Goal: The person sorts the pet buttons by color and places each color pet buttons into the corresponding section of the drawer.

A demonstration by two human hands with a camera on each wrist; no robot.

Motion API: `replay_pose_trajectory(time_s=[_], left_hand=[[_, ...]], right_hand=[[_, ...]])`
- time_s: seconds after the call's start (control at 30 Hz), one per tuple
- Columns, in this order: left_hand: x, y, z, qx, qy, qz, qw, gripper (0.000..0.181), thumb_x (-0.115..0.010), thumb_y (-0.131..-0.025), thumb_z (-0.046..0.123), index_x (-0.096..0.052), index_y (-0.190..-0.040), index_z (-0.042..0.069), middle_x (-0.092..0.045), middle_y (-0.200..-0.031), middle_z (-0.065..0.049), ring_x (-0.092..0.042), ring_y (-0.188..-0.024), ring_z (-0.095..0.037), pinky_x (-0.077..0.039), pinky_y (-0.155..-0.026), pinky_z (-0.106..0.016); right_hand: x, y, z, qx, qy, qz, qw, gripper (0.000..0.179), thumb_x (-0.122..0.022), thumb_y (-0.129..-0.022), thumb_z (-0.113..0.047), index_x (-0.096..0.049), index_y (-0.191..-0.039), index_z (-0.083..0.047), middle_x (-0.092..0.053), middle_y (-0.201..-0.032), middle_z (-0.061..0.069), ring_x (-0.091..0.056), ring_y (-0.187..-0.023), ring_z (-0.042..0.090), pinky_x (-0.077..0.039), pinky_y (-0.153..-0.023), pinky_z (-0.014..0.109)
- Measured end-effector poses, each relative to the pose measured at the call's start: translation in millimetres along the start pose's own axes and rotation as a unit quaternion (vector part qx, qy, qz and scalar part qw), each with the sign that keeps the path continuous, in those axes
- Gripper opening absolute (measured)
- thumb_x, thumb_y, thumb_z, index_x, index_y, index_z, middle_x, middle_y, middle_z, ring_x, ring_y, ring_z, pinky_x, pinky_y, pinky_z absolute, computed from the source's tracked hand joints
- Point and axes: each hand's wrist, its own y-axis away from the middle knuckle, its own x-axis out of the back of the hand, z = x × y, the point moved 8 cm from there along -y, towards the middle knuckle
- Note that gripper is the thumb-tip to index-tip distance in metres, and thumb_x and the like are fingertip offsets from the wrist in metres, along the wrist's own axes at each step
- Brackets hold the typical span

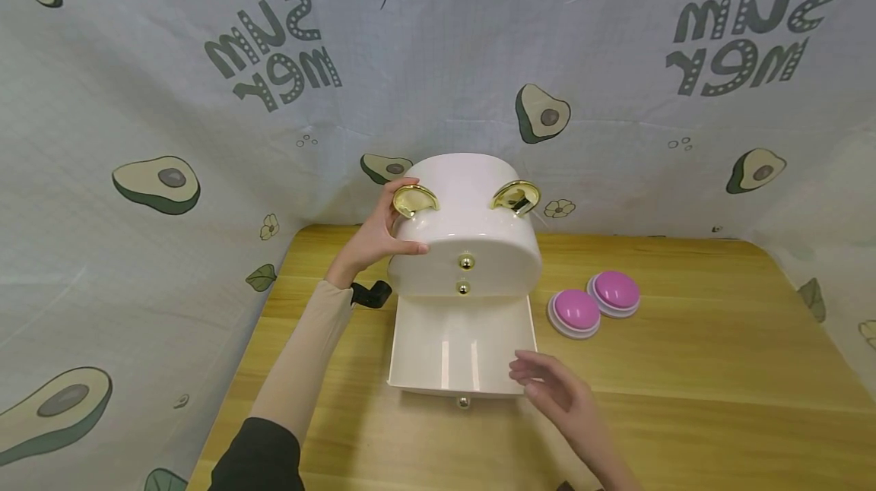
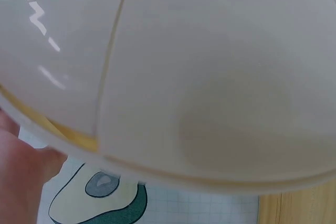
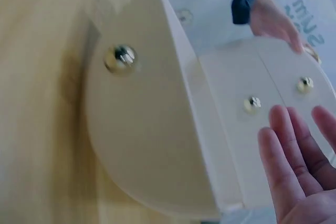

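Observation:
A white drawer box (image 1: 465, 210) with two gold ear-shaped pieces stands on the table. Its bottom drawer (image 1: 438, 346) is pulled out toward me, and nothing lies on the visible part of its floor. My left hand (image 1: 375, 239) grips the box's upper left side by one gold ear (image 1: 415, 201), with the thumb on the front. Beside the drawer's front right corner is my right hand (image 1: 564, 400), its fingers loosely extended and holding nothing. In the right wrist view, the drawer front (image 3: 147, 129) has a round gold knob (image 3: 121, 59); two more knobs are on the closed fronts.
Two pink push buttons with white bases, the nearer one (image 1: 576, 312) and the farther one (image 1: 617, 292), sit right of the box. Behind the wooden table (image 1: 718, 339) hangs a pale cloth (image 1: 445, 80) printed with avocados.

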Motion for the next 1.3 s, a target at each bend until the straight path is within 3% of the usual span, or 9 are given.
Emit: replay_pose_trajectory(time_s=[0.23,0.37,0.53,0.67,0.77,0.87,1.1,1.2,1.3], left_hand=[[6.2,-3.7,-21.5,-0.007,0.004,0.002,1.0000,0.101,-0.076,-0.066,-0.019,-0.020,-0.144,0.009,-0.033,-0.139,-0.013,-0.032,-0.131,-0.022,-0.020,-0.111,-0.038],[6.7,-3.3,-22.1,-0.014,0.004,0.001,0.9999,0.100,-0.077,-0.067,-0.016,-0.021,-0.144,0.013,-0.032,-0.140,-0.010,-0.032,-0.132,-0.020,-0.019,-0.111,-0.037],[6.8,-3.4,-20.9,-0.019,-0.001,-0.002,0.9998,0.099,-0.078,-0.067,-0.015,-0.022,-0.143,0.013,-0.031,-0.140,-0.009,-0.032,-0.132,-0.019,-0.020,-0.111,-0.037],[6.8,-3.7,-21.3,-0.018,-0.004,-0.003,0.9998,0.098,-0.078,-0.067,-0.014,-0.022,-0.143,0.014,-0.032,-0.140,-0.009,-0.032,-0.132,-0.019,-0.020,-0.111,-0.038],[6.9,-3.6,-21.8,-0.016,-0.004,-0.004,0.9999,0.098,-0.077,-0.067,-0.014,-0.022,-0.143,0.014,-0.032,-0.139,-0.009,-0.032,-0.132,-0.019,-0.020,-0.111,-0.038],[7.1,-3.3,-21.6,-0.013,-0.003,-0.003,0.9999,0.099,-0.077,-0.067,-0.015,-0.022,-0.143,0.014,-0.032,-0.140,-0.009,-0.032,-0.132,-0.019,-0.020,-0.111,-0.038],[6.2,-3.3,-21.6,-0.006,0.001,-0.002,1.0000,0.101,-0.076,-0.067,-0.017,-0.018,-0.145,0.012,-0.026,-0.145,-0.010,-0.026,-0.136,-0.021,-0.018,-0.112,-0.040],[5.9,-3.7,-22.1,-0.006,0.003,-0.002,1.0000,0.102,-0.076,-0.066,-0.018,-0.018,-0.145,0.011,-0.025,-0.146,-0.011,-0.027,-0.136,-0.023,-0.018,-0.112,-0.040],[6.2,-3.8,-21.8,-0.005,0.003,-0.003,1.0000,0.101,-0.076,-0.066,-0.018,-0.019,-0.144,0.013,-0.027,-0.144,-0.009,-0.028,-0.135,-0.021,-0.019,-0.111,-0.040]], right_hand=[[47,-10.5,0,0.016,-0.002,0.096,0.9952,0.044,-0.048,-0.083,0.025,-0.043,-0.127,0.019,-0.061,-0.120,0.006,-0.056,-0.112,0.013,-0.042,-0.094,0.021],[68,-10.9,5,-0.012,0.043,0.144,0.9886,0.051,-0.054,-0.082,0.023,-0.043,-0.131,0.015,-0.057,-0.128,0.003,-0.051,-0.117,0.010,-0.036,-0.097,0.017],[88,-11.0,16,-0.052,0.092,0.174,0.9791,0.060,-0.059,-0.079,0.021,-0.040,-0.135,0.011,-0.051,-0.133,0.002,-0.043,-0.121,0.008,-0.029,-0.100,0.015],[102,-14.0,24,-0.066,0.122,0.176,0.9745,0.064,-0.062,-0.078,0.021,-0.037,-0.135,0.010,-0.049,-0.131,-0.006,-0.039,-0.123,0.005,-0.025,-0.103,0.017],[110,-16.3,33,-0.086,0.131,0.163,0.9741,0.068,-0.063,-0.079,0.017,-0.033,-0.139,0.006,-0.044,-0.133,-0.008,-0.035,-0.124,0.004,-0.016,-0.111,0.030],[117,-18.8,44,-0.108,0.133,0.150,0.9736,0.073,-0.065,-0.081,0.013,-0.028,-0.143,0.004,-0.040,-0.138,0.001,-0.033,-0.126,0.004,-0.012,-0.113,0.041],[129,-26.3,65,-0.119,0.169,0.130,0.9696,0.078,-0.068,-0.080,0.010,-0.022,-0.144,0.008,-0.032,-0.143,0.027,-0.033,-0.126,0.004,-0.024,-0.105,0.019],[134,-29.6,72,-0.119,0.176,0.127,0.9688,0.079,-0.069,-0.080,0.009,-0.023,-0.144,0.009,-0.031,-0.142,0.031,-0.033,-0.128,0.009,-0.024,-0.104,0.017],[137,-31.6,79,-0.130,0.177,0.122,0.9678,0.079,-0.069,-0.081,0.008,-0.022,-0.144,0.009,-0.031,-0.143,0.031,-0.032,-0.132,0.021,-0.023,-0.108,0.024]])
